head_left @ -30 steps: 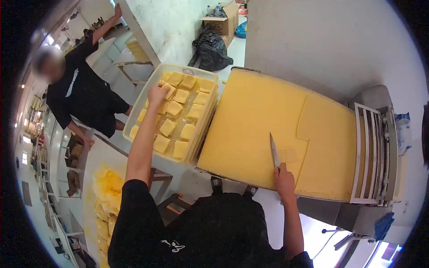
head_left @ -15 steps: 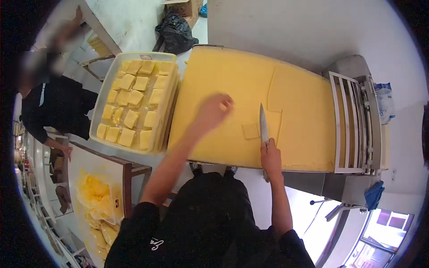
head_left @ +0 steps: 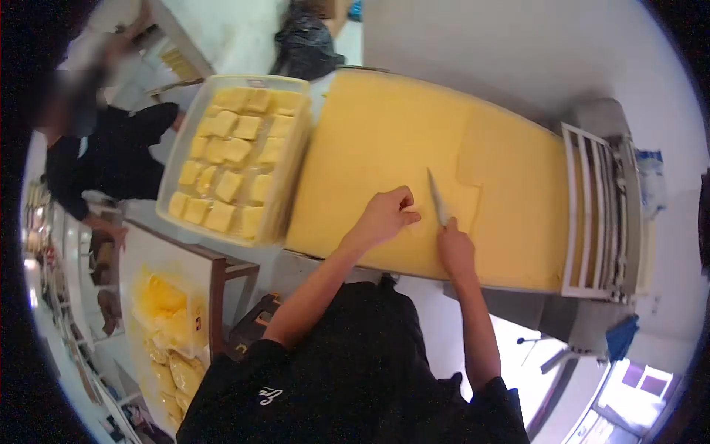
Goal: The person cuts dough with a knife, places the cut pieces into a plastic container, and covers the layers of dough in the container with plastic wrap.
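A wide sheet of yellow dough (head_left: 377, 133) covers the work surface before me, with a stepped cut edge on its right part. My right hand (head_left: 456, 253) is closed around the handle of a knife (head_left: 436, 196), whose blade points away from me over the dough. Just left of the blade, my left hand (head_left: 386, 216) hovers low at the sheet, fingers bent and thumb apart, with nothing visible between them. The small cut square near the knife is mostly hidden by this hand.
A plastic tub (head_left: 170, 200) with several yellow dough blocks stands left of the sheet. A roller machine with a slatted guard (head_left: 580, 214) is at the right. On a side table (head_left: 170, 255) sits a tub of yellow stuff (head_left: 164, 303). Another person (head_left: 111, 159) stands at far left.
My left hand has come right and toward me, over the small cut square beside the knife. The knife has tilted a little more to the left. The whole view has shifted slightly.
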Demonstrator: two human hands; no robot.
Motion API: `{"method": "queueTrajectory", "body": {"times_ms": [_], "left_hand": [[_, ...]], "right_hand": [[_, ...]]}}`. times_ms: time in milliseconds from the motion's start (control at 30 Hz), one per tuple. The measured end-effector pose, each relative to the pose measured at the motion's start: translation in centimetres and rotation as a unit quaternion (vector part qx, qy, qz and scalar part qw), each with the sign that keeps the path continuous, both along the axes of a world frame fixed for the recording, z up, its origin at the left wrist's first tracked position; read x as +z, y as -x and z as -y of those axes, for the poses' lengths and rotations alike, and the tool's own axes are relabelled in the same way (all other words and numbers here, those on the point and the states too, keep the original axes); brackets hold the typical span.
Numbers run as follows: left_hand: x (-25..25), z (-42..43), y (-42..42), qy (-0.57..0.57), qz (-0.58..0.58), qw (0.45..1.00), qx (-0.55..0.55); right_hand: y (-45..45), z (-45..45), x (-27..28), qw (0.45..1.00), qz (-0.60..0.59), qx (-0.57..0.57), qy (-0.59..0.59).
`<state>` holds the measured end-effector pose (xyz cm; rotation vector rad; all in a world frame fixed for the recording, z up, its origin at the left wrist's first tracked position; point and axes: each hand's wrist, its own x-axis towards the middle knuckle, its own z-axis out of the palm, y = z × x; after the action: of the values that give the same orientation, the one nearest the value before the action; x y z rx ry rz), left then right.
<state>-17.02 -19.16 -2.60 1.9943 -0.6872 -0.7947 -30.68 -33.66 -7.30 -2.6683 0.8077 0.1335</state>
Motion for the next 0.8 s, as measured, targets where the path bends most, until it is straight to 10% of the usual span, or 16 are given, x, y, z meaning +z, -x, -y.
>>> {"method": "queueTrajectory", "body": {"times_ms": [167,400,533,633,733,800], "left_hand": [[2.6,-14.5,-12.1,0.179,0.170,0.949,0.198],[0.7,-27.9,-24.2,-0.131,0.144,0.895,0.401],[2.2,-24.5,-21.9,-0.396,0.443,0.760,0.263],[4.4,-17.2,-19.1,-0.194,0.581,0.746,0.261],[1.1,-5.4,-12.8,0.091,0.346,0.929,0.095],[-3.2,2.0,-6.9,0.158,0.341,0.925,-0.048]], "right_hand": [[-0.2,-0.5,0.7,0.999,-0.049,-0.011,0.008],[-0.5,-0.9,1.4,0.999,-0.040,-0.027,0.014],[-0.3,-0.5,0.5,0.999,-0.027,-0.039,0.004],[0.0,-0.6,0.0,0.999,0.007,-0.045,0.014],[0.6,0.4,0.2,0.992,0.100,-0.058,-0.053],[1.4,1.0,0.4,0.984,0.115,-0.101,-0.086]]}}
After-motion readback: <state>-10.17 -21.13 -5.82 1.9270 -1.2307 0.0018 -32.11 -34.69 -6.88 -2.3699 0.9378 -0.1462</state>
